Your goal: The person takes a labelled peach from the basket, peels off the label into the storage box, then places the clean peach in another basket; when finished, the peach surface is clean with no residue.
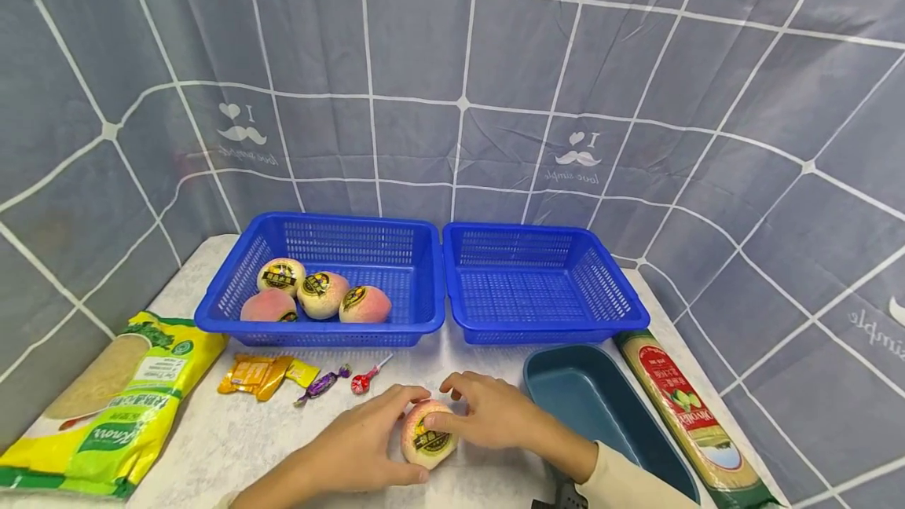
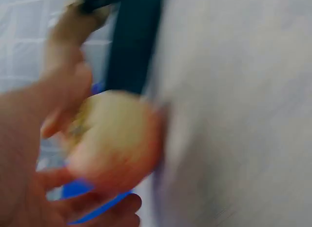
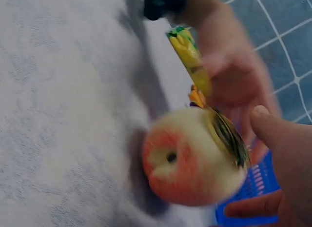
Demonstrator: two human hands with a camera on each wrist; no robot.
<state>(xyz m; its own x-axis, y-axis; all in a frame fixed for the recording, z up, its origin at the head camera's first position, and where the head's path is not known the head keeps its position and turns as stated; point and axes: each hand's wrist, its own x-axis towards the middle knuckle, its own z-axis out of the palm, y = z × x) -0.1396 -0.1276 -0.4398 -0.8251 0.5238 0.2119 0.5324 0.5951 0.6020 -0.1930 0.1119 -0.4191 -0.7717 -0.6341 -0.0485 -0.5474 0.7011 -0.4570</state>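
A peach with a black and gold label sits on the white tabletop between both hands. It looks pale with pink-red areas in the left wrist view; its dark stem hollow shows in the right wrist view. On its left side is my left hand, thumb stretched out along the near side and fingers reaching past the far side. From the right, my right hand has its thumb over the label and its fingers loosely bent beyond the peach. Neither hand visibly grips it; exact fingertip contact is unclear.
Several labelled peaches lie in the left blue basket; another blue basket stands beside it. Orange packets, a purple candy and a lollipop lie in front. A yellow bag, teal bin and pasta pack flank them.
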